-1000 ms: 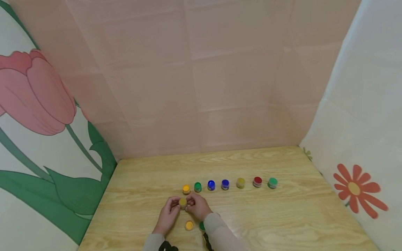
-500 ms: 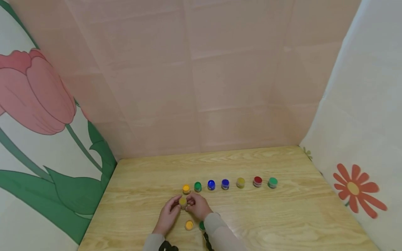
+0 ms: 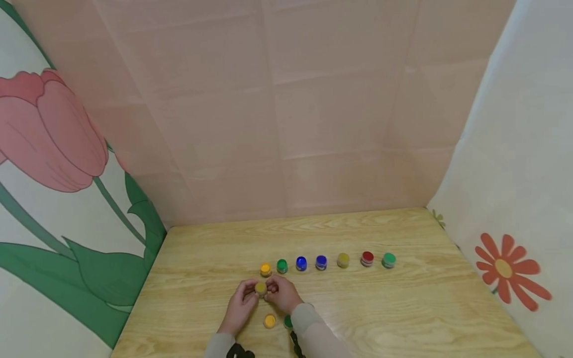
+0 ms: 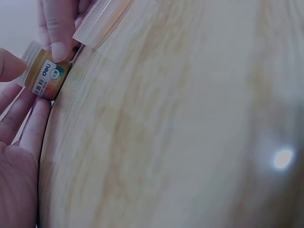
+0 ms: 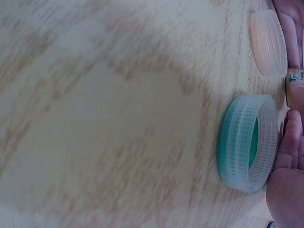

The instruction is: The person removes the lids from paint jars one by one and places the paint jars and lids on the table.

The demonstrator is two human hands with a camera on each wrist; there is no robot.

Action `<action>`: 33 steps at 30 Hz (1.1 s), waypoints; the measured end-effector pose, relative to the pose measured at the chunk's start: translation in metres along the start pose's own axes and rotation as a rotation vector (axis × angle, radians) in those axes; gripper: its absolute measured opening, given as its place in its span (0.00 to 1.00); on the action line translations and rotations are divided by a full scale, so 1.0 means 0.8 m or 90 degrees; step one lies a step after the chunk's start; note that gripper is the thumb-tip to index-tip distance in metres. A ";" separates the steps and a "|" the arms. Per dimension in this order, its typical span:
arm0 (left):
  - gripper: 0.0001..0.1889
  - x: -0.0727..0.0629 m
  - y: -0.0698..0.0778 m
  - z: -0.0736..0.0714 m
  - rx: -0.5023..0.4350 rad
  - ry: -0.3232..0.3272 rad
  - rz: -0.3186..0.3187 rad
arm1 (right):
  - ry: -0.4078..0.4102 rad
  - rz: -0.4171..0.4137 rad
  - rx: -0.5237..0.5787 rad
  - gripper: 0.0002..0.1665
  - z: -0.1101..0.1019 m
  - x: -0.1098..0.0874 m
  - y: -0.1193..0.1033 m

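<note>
A small paint jar with an ochre-yellow top stands between both hands near the front of the table. In the left wrist view its deli label and clear cap rim show. My left hand holds the jar from the left, thumb at the cap and fingers along its side. From the right, my right hand pinches it. Closer to me lie an orange lid and a green lid, the green one partly behind the right sleeve. The right wrist view shows the green lid as a ribbed, hollow cap.
Beyond the hands, a row of small paint jars crosses the wooden table: orange, green, two blue, yellow, red and light green. Printed sheets hang at the back and sides.
Both hands stay at the same spot around the paint jar, with only a slight shift of the left fingers. The row of jars and the two lids have not moved.
</note>
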State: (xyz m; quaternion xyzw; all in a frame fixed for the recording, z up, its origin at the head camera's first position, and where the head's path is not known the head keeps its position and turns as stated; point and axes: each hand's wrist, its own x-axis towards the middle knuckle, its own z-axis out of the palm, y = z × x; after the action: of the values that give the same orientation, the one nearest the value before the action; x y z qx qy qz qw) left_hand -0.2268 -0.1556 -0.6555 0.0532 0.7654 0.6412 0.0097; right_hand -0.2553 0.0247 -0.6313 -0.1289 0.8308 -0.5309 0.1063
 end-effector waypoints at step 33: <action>0.18 -0.004 0.005 -0.002 0.009 0.002 0.020 | -0.004 0.000 0.004 0.13 0.000 0.001 0.002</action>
State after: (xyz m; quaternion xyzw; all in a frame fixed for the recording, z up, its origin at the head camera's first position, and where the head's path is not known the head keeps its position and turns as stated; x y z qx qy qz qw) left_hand -0.2237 -0.1566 -0.6513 0.0643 0.7689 0.6362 -0.0020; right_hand -0.2561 0.0252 -0.6330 -0.1301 0.8286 -0.5334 0.1096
